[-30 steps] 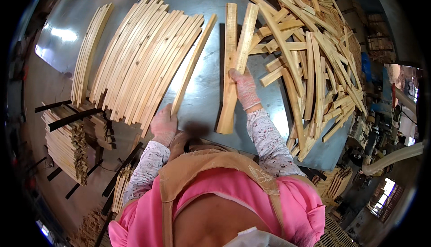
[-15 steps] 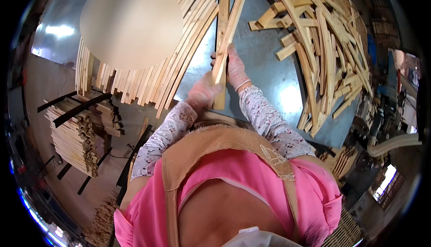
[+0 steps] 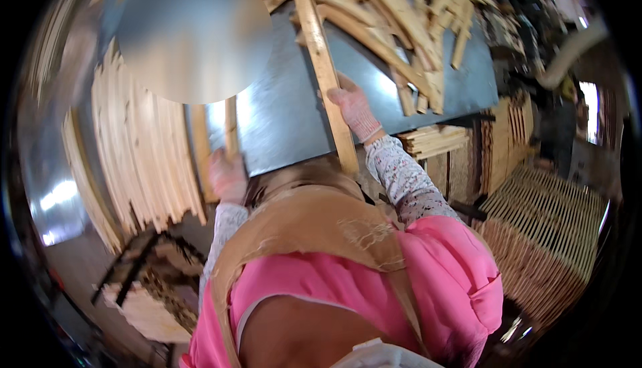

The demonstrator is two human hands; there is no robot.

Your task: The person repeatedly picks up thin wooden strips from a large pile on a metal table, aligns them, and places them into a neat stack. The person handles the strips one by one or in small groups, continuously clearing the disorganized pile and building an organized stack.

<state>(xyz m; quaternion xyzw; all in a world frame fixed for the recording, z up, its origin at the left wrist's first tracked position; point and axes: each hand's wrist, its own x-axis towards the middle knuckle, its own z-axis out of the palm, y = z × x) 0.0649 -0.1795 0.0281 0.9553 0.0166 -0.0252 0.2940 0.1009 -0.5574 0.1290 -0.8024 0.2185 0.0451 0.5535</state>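
Note:
In a pale knit glove, my right hand (image 3: 356,108) grips a long wooden strip (image 3: 321,60) a little below its middle. That strip slants across the metal table (image 3: 284,124), its near end reaching past the front edge. My left hand (image 3: 228,175), also gloved and slightly blurred, closes on the near end of a narrower wooden strip (image 3: 231,127). Just left of it lies another wooden strip (image 3: 200,144), beside a row of pale strips (image 3: 144,147) laid side by side. A blurred round patch hides the far ends at the left.
Loose wooden strips (image 3: 394,27) lie heaped at the table's far right. A single strip (image 3: 90,180) lies left of the row. Stacked wood (image 3: 435,142) stands below the table at right, near a large slatted stack (image 3: 545,227). Another stack (image 3: 150,311) is low at left.
My hands have moved apart: the two strips held together before are now separate, the left hand's over by the row, the right hand's still gripped. The view has swung to the right.

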